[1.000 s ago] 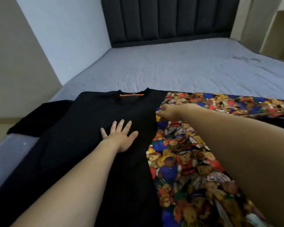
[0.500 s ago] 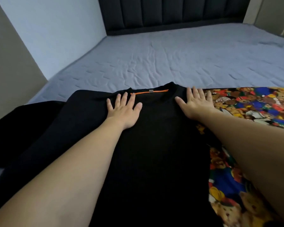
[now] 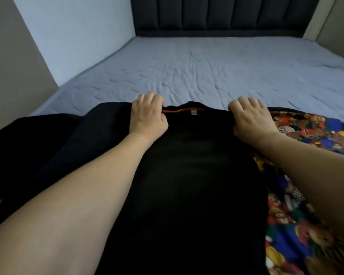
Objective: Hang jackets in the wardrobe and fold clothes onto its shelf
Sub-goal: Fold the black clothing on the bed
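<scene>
Both hands — left hand (image 3: 147, 116) and right hand (image 3: 250, 118) — have a clenched grip on the black shirt's (image 3: 193, 175) shoulders, flat on the bed (image 3: 207, 72). An uneven pull could skew the fold — or drag the bear-print cloth (image 3: 306, 135) beneath.

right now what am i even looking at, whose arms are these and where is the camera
The camera sits on a person's head and looks forward and down, so the two bare arms are that person's own. There is no machine here. They lean over a bed with a pale blue sheet and a dark padded headboard. A black top with an orange strip inside its collar lies flat in front of them. The left hand and right hand each grip the top's far edge, one on either side of the collar. Beside and partly under it, on the right, lies a teddy-bear print cloth.
</scene>
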A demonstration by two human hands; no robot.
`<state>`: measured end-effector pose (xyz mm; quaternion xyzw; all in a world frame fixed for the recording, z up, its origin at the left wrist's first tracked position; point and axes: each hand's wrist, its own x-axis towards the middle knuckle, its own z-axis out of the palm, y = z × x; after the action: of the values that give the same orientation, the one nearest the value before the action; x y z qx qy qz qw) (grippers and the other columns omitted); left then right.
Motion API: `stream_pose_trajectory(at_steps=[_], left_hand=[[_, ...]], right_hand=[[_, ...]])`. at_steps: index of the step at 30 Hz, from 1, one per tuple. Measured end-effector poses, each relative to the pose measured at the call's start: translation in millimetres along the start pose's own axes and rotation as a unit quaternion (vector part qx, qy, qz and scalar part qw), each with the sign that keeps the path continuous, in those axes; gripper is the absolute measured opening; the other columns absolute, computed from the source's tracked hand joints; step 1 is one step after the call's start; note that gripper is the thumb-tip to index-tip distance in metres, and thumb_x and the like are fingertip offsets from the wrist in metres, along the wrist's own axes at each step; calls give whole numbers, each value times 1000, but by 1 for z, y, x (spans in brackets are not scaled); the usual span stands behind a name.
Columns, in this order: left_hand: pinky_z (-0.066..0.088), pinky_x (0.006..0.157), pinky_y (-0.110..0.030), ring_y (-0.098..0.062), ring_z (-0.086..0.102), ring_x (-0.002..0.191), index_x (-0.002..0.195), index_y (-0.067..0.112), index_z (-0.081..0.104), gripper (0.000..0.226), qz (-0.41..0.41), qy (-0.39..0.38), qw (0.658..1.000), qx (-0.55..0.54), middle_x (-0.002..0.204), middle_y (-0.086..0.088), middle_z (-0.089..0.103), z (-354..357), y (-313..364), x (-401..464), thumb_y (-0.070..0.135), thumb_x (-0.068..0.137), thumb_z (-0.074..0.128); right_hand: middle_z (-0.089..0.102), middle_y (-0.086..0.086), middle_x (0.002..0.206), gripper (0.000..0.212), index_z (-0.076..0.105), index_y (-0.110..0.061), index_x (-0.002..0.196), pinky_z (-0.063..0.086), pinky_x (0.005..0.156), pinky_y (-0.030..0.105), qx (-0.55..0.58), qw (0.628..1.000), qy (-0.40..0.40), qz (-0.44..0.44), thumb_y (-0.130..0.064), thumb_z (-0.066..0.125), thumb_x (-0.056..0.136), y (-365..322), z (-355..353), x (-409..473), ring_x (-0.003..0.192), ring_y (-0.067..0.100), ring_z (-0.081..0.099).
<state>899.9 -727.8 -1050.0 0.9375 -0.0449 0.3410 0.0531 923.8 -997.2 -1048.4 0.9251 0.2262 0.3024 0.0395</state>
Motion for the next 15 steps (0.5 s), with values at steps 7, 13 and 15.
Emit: stream_pose_trajectory(at_steps=[7,13,15], left_hand=[[41,60,-38,-32,53,69,84,9,58,26,264,-50,955,126,76,-11,54,-107,-10,-67,12,58,60],[48,80,-48,-30,54,104,106,15,56,54,170,-240,938,184,114,-9,55,-121,1,-135,32,60,78],[27,106,-63,-31,25,140,139,20,33,71,24,-329,929,166,152,-9,26,-122,-2,-127,45,80,64]], right_hand=[[54,11,92,44,57,-10,105,36,43,34,-8,976,-149,-159,-11,73,64,-8,-103,-71,65,33,63],[42,-1,114,47,30,-28,132,48,70,33,-31,966,-230,-116,-32,48,88,-31,-105,-131,94,20,56],[39,2,124,60,27,-28,139,44,87,37,-93,965,-242,-26,-42,48,85,-18,-106,-130,110,24,48]])
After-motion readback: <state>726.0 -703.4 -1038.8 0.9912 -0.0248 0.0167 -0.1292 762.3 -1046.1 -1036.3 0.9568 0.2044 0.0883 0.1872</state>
